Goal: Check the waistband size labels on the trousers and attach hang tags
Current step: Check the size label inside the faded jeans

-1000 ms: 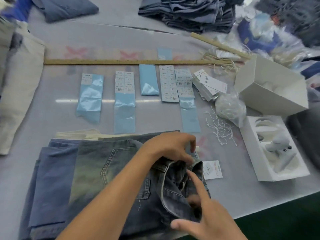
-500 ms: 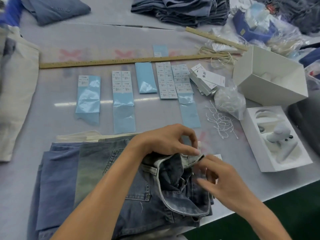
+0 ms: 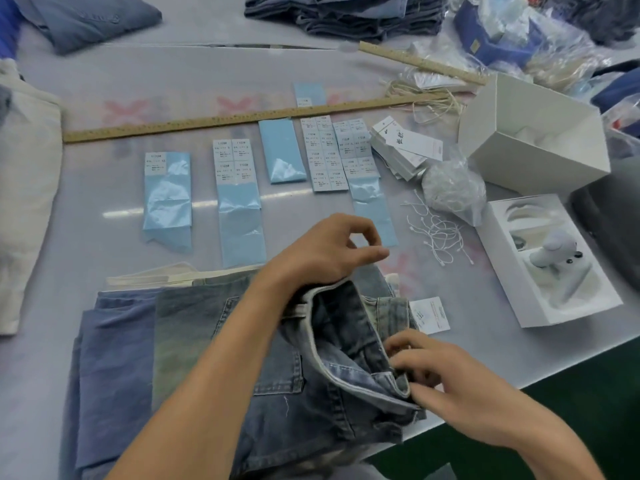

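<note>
- Trousers [image 3: 311, 358]: denim, waistband opened at the table's [image 3: 104, 81] near edge.
- Left hand [image 3: 325, 254]: lifted above waistband, thumb and forefinger pinched, contents indiscernible.
- Right hand [image 3: 460, 389]: fingers pinching waistband's front corner.
- Risk: the fold may spring shut, hiding the size label.

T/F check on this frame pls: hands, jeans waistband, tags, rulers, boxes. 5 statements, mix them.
1. The right hand pinches the jeans' waistband at its near edge. True.
2. The left hand holds a hang tag. False: its fingers curl above the jeans, holding nothing visible.
3. A single hang tag lies on the table just right of the waistband. True.
4. The loose white strings lie inside the open white box. False: they lie on the table, in front of it.
5. Only one ruler is on the table. False: a long ruler and a shorter ruler lie there.
</note>
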`<state>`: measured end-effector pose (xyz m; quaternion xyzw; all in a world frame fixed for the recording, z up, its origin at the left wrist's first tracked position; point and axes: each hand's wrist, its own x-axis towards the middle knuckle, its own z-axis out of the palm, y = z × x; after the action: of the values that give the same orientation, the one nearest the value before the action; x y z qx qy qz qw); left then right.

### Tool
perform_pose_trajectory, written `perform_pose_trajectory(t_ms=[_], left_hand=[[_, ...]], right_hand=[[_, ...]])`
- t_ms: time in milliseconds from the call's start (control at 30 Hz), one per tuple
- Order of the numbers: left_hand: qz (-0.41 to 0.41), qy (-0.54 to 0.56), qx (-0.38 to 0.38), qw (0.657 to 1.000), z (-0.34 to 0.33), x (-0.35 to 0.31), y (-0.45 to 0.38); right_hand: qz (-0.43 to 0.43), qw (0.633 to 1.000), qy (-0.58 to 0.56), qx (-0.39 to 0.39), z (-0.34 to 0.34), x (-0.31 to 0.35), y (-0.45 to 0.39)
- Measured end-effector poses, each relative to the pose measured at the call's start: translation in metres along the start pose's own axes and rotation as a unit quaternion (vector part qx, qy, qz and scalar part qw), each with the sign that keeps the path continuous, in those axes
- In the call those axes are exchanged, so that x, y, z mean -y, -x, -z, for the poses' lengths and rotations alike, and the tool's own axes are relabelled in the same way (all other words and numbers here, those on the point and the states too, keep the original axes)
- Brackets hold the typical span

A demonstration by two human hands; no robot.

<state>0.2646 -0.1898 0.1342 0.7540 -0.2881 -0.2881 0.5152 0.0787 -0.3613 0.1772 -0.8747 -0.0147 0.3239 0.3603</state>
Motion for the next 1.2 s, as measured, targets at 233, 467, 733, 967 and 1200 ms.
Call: perform_pose_trajectory(t_ms=[233, 467, 733, 967, 1200], left_hand=[[0.022, 0.106, -0.496, 0.861, -0.043, 0.007, -0.021], [0.083, -0.182, -0.587, 0.784, 0.005, 0.127, 0.117], [0.225, -0.276, -0.478, 0.803, -0.01, 0.186, 0.233], [0.249, -0.089, -0.47, 0.842, -0.02, 0.149, 0.212], [0.314, -0.027, -0.575, 0.755, -0.021, 0.167, 0.243]], right_hand=[[-0.097, 0.972, 0.024, -0.213, -0.042, 0.008, 0.003], [-0.173, 0.932, -0.094, -0.306, -0.068, 0.004, -0.026], [-0.21, 0.899, -0.194, -0.331, -0.019, -0.016, -0.03], [-0.167, 0.931, -0.137, -0.295, -0.022, -0.018, -0.06], [-0.071, 0.927, -0.033, -0.366, -0.048, -0.001, -0.081]])
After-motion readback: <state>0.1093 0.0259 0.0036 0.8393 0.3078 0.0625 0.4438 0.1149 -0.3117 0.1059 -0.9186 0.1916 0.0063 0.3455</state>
